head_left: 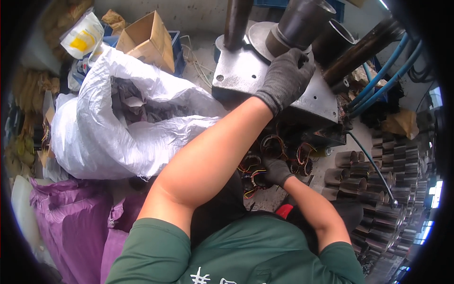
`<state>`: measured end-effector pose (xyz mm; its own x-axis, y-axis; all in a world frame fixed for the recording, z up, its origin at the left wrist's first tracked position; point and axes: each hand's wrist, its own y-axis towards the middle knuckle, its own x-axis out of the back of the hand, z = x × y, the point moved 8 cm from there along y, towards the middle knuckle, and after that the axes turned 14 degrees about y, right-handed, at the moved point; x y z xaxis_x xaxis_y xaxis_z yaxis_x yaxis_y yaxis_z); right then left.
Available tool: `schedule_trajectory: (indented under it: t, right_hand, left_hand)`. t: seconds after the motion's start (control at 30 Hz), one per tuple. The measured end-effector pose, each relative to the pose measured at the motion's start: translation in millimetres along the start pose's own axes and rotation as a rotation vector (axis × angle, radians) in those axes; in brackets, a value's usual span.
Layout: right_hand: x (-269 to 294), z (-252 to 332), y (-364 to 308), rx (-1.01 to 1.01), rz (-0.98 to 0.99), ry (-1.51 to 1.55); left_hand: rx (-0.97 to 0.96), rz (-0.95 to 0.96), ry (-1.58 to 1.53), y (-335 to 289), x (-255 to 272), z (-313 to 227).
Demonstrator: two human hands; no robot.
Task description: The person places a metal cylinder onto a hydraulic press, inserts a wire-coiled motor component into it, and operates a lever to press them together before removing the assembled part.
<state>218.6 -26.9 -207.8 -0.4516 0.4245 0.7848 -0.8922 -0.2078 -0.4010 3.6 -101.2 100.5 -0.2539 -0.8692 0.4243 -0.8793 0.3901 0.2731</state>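
My left hand [289, 78], in a grey knit glove, lies over the metal plate of a press [239, 75]. Its fingers curl beside the foot of a dark steel cylinder [302, 21] that stands on a round disc [257, 38]; whatever they grip is hidden. Lower down, my right hand [278, 171], gloved too, reaches in among several wire-wound stators with coloured leads. Its fingers, partly out of sight, are closed at a stator [258, 178] at the near side of the group.
A white woven sack [137, 146] gapes at the left, above purple sacks [71, 222]. A cardboard box [149, 42] sits behind it. Metal sleeves [369, 189] stand in rows at the right. Thick posts [236, 23], blue hoses [383, 78] and a black lever [373, 163] flank the press.
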Motion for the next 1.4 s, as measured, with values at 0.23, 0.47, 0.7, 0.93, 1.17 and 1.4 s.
schedule_trajectory:
  t: [0.23,0.47,0.7,0.93,1.17,1.4]
  right_hand:
    - [195,-17,-86,0.077,-0.544,0.505]
    - [312,-12,-144,-0.045,-0.803,0.69]
    - [309,-49,-160,0.511,-0.738,1.811]
    - [276,-1,-135,0.595,-0.558,1.915]
    - [263,-9,-144,0.427,-0.567,2.166]
    - [259,-17,-145,0.392,-0.493,2.319]
  left_hand:
    - [-0.155,0.529,0.281,-41,-54,-30]
    - [-0.156,0.608,0.186,-65,-119,-17]
    - [0.298,0.469,-0.531,-75,-129,14]
    - [0.123,0.591,-0.391,-100,-143,-36]
    - [-0.245,0.258,-0.099,-78,-106,-63]
    - [-0.432,0.171,-0.346,-86,-100,-88]
